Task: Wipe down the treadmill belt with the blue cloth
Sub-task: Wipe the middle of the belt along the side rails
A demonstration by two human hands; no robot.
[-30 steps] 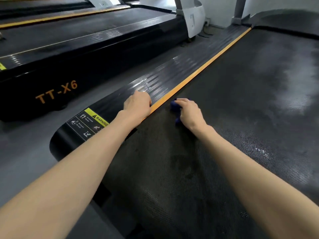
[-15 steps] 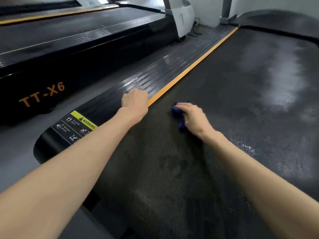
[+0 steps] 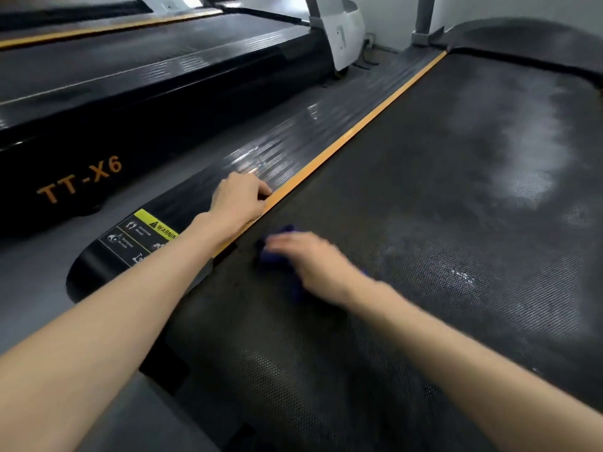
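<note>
The black textured treadmill belt (image 3: 440,197) fills the right side, with pale dusty streaks toward its far right. My right hand (image 3: 313,262) presses the blue cloth (image 3: 277,254) flat on the belt near its left edge; the hand is blurred and covers most of the cloth. My left hand (image 3: 239,199) rests palm down on the ribbed black side rail (image 3: 293,145), fingers curled at the orange strip (image 3: 359,132) that borders the belt.
A yellow warning sticker (image 3: 153,223) sits on the near end of the side rail. A second black treadmill marked TT-X6 (image 3: 80,182) stands to the left across a grey floor gap. White uprights (image 3: 342,34) and a wall lie at the far end.
My right hand has slid the blue cloth back toward me along the belt's left edge. My left hand has stayed on the side rail.
</note>
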